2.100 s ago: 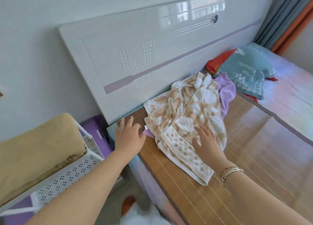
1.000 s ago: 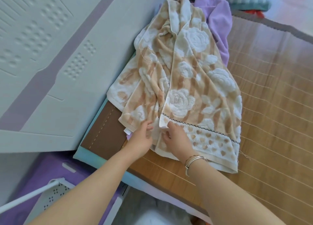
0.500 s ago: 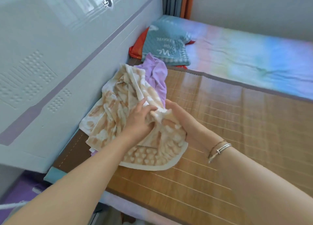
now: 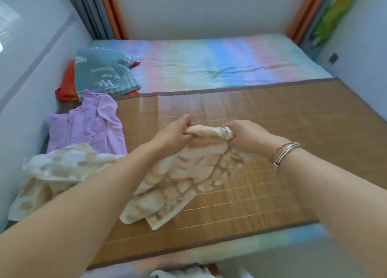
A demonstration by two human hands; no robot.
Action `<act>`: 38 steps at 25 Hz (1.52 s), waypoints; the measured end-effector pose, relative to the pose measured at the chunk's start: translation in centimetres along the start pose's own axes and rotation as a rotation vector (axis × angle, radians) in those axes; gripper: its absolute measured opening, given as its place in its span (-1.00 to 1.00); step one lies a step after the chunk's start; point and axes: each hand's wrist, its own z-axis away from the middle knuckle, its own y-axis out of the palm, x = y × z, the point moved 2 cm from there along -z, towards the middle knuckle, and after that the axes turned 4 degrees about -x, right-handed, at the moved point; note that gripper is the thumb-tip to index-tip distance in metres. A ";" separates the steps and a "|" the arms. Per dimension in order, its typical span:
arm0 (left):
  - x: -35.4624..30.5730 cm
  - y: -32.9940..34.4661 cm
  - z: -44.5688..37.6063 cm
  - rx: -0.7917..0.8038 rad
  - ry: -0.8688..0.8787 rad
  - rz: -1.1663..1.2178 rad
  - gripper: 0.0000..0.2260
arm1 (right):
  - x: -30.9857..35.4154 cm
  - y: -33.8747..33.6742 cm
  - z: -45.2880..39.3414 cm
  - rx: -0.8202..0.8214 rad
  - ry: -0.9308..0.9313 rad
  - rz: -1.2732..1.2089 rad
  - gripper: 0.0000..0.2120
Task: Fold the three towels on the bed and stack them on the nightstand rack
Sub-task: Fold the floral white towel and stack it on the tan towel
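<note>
I see my left hand (image 4: pixel 173 132) and right hand (image 4: pixel 246 136) at mid-frame, both fists closed on one edge of the beige towel (image 4: pixel 178 173) — it is lifted between them, the rest trailing onto the mat (image 4: pixel 272 120) and off to the lower left. The purple towel (image 4: pixel 88 122) lies crumpled at left, beside it. At upper left, a teal pillow (image 4: pixel 102 72) sits on the bed (image 4: pixel 209 59) — no rack in view.

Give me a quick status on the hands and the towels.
Left hand and right hand both gripping the beige floral towel, lifted over the bamboo mat. Purple towel unfolded by the headboard. Mat ahead clear.
</note>
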 end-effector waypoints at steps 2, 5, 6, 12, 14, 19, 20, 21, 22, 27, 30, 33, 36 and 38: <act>-3.0 3.0 -0.9 0.118 0.055 0.079 -0.77 | -3.9 0.2 2.9 -0.034 0.150 0.005 -0.90; -5.4 7.3 -1.2 0.294 0.117 0.129 -0.72 | -8.2 1.9 6.8 -0.012 0.276 -0.045 -0.89; -5.9 8.5 -1.2 0.332 0.133 0.120 -0.74 | -9.2 2.5 7.8 -0.013 0.295 -0.057 -0.91; -9.5 13.7 -1.8 0.357 0.203 0.156 -0.85 | -12.7 5.5 10.0 0.017 0.359 -0.353 -0.93; -10.7 14.3 -2.0 0.361 0.203 0.225 -0.88 | -13.6 5.6 9.5 -0.007 0.358 -0.435 -0.97; -9.8 14.3 -3.6 0.372 0.134 -0.167 -0.82 | -17.7 3.2 6.2 -0.199 0.236 -0.387 -0.77; -9.0 14.3 -4.0 0.369 0.073 -0.301 -0.86 | -18.6 2.6 5.5 -0.202 0.206 -0.377 -0.79; -8.1 14.2 -4.2 0.362 -0.010 -0.415 -0.85 | -19.2 2.2 5.1 -0.196 0.191 -0.364 -0.81; -7.2 14.4 -4.5 0.343 -0.117 -0.482 -0.84 | -20.2 1.7 4.6 -0.172 0.165 -0.346 -0.84; -7.6 16.4 -4.6 0.167 -0.429 -0.383 -0.80 | -26.7 -0.2 4.6 0.110 -0.056 0.009 -0.68; -10.9 18.2 -4.7 0.097 -0.373 -0.149 -0.80 | -30.3 0.4 3.5 0.123 0.022 0.188 -0.84; -13.1 18.9 -4.9 0.252 -0.315 -0.013 -0.75 | -33.6 -0.3 2.7 0.018 0.344 0.073 -0.95; -12.1 19.0 -5.8 0.339 -0.332 -0.353 -0.88 | -36.9 0.6 3.0 -0.003 0.579 -0.032 -0.85; -11.5 19.4 -6.3 0.272 -0.399 -0.571 -0.89 | -38.6 2.5 3.1 0.014 0.706 -0.260 -0.76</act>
